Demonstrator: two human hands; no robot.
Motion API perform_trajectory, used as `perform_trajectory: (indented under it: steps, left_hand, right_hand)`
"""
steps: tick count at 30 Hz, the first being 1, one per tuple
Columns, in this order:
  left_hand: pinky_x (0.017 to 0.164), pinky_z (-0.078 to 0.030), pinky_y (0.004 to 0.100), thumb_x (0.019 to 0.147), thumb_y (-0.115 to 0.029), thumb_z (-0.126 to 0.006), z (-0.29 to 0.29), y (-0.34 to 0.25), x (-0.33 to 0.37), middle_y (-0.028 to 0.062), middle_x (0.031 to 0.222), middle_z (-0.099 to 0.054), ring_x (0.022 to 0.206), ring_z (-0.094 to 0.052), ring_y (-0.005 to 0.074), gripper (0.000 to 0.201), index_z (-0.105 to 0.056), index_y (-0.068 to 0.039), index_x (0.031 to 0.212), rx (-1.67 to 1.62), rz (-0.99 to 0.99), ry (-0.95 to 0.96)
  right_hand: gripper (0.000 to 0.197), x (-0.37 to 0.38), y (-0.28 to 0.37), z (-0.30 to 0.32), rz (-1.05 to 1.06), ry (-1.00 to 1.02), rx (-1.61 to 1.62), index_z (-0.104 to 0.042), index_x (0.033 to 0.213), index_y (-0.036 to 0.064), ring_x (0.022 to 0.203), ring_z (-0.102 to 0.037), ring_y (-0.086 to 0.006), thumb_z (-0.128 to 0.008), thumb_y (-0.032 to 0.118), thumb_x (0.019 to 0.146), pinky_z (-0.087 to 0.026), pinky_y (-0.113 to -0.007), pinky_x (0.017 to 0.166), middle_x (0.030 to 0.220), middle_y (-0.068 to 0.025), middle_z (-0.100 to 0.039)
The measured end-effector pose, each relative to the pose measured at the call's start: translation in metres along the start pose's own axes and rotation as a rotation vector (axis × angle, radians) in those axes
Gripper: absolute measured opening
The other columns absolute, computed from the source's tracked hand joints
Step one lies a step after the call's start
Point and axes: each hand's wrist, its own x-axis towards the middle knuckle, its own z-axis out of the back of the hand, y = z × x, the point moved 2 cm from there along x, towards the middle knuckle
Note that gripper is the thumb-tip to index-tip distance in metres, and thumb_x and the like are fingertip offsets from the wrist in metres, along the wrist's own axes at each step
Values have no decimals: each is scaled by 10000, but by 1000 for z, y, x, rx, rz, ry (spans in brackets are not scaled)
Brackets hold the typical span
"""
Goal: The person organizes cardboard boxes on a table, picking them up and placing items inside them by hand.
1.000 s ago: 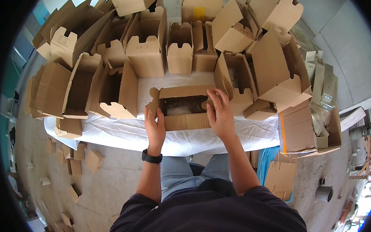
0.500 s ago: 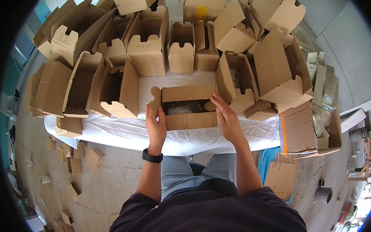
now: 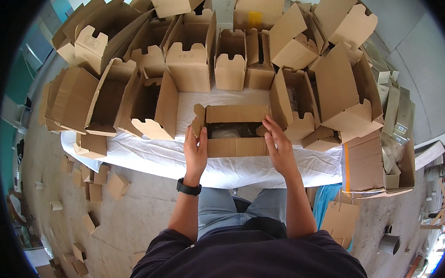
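Note:
A small brown cardboard box (image 3: 239, 147) lies lengthwise in front of me on the white cloth (image 3: 229, 173), its long top flaps folded outward. Clear plastic wrapping (image 3: 225, 133) shows in its opening; what it covers I cannot make out. My left hand (image 3: 196, 153), below a black wristband, grips the box's left end, with fingers behind the raised end flap (image 3: 198, 121) and the thumb in front. At the opposite end my right hand (image 3: 280, 147) has its fingers bent round the small end flap, thumb near the box's corner.
Open cardboard boxes (image 3: 192, 65) stand in rows around the far side and both flanks. A larger carton (image 3: 367, 167) at the right holds metallic pieces and plastic. Small boxes (image 3: 118, 185) lie scattered on the floor at left; a flattened carton (image 3: 340, 221) leans at lower right.
The whole view has shifted, so everything sits slightly further right in the picture. Both hands stay at the box's ends, with only slight finger movement.

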Motion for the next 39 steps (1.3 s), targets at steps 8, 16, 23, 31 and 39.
perform_trajectory:
  steps: [8, 16, 23, 31, 39]
  left_hand:
    - [791, -483, 261, 1018, -161, -509, -1, 0, -2, 121, 1186, -554, 965, -557, 157, 414, -448, -2, 1395, -62, 40, 15]
    - [1015, -408, 362, 988, -320, -532, 6, -12, -3, 157, 1372, -481, 1234, -495, 272, 561, -391, -52, 1461, -19, -70, 115]
    - [1141, -279, 420, 958, -446, -529, 20, 2, -6, 147, 1536, -295, 1431, -279, 296, 742, -238, -72, 1529, -258, -87, 386]
    - [1167, -257, 436, 774, -347, -801, 25, 7, -7, 138, 1600, -187, 1470, -202, 303, 1022, -180, -80, 1542, -227, -101, 530]
    - [1061, -437, 400, 634, -169, -891, 25, 10, -1, 163, 1487, -401, 1340, -438, 341, 980, -338, -86, 1439, 179, -188, 416]
  right_hand:
    - [371, -2, -3, -1, 18, -10, -21, -536, 1332, 14, 1324, -466, -335, -472, 210, 1023, -404, -378, 1057, 1422, -186, -489]
    - [377, -1, -1, -1, -17, -16, 18, -543, 1324, 10, 1318, -473, -336, -468, 227, 1025, -401, -379, 1058, 1421, -184, -492]
    - [366, -1, 0, 0, -17, -20, 40, -547, 1319, 1, 1311, -483, -325, -494, 199, 1015, -427, -368, 1032, 1420, -183, -493]
    - [366, -1, -6, 0, -12, -24, 32, -547, 1313, -9, 1300, -495, -323, -503, 194, 1011, -448, -376, 1009, 1417, -180, -498]
    - [372, -1, 4, 0, -64, -4, 53, -542, 1322, -5, 1321, -473, -326, -497, 199, 1015, -437, -380, 1030, 1425, -182, -488]
